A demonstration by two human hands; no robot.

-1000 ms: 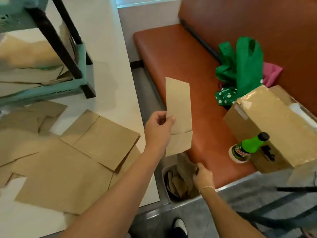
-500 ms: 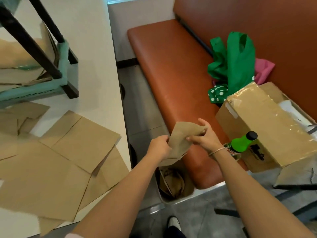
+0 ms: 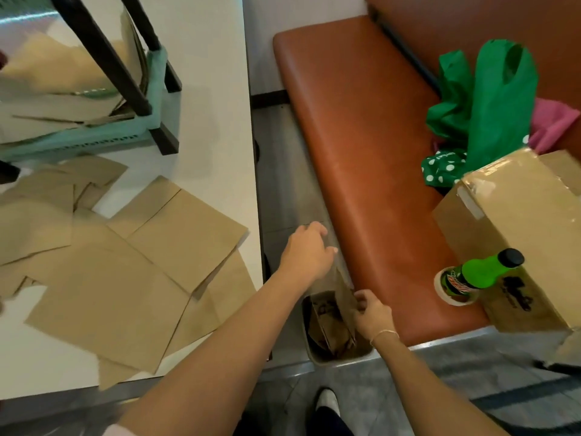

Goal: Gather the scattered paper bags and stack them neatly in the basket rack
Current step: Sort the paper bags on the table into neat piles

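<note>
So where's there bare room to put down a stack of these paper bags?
On the table: the white strip right of the basket rack, and the near left corner. On the bench: the long orange stretch left of the green bags. Crowded: the table's middle under loose paper bags, and the bench's near end with the cardboard box and bottle.

Your table (image 3: 204,73) fills the left of the frame, the basket rack (image 3: 94,121) at its upper left and loose paper bags (image 3: 125,269) spread below it. At lower centre a bin (image 3: 339,357) stands on the floor between table and bench (image 3: 361,152). On the bench, at right, a bottle (image 3: 478,273) stands before a cardboard box (image 3: 518,228), cloth bags (image 3: 496,105) above.
</note>
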